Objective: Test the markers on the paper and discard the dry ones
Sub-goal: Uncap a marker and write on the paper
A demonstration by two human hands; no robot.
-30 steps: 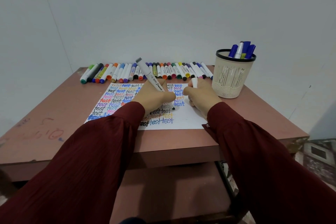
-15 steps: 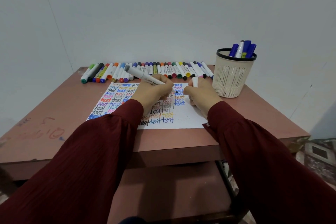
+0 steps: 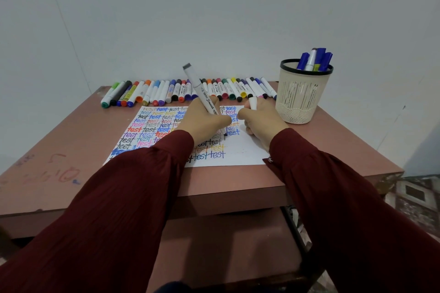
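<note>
One brown table (image 3: 71, 140) carries one sheet of paper (image 3: 240, 150), crowded with coloured "test" words; behind it lies one row of markers (image 3: 154, 93), too tightly packed for me to count surely; one mesh cup (image 3: 300, 100) at the right holds at least five more; my left hand (image 3: 202, 121) is curled round one white marker (image 3: 200, 89), its tip on the paper; my right hand (image 3: 262, 121), fisted and resting on the sheet, pinches one white cap (image 3: 252, 103).

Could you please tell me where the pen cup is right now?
In the head view the cup stands on the table's far right, beside the right hand and just past the right end of the marker row.
</note>
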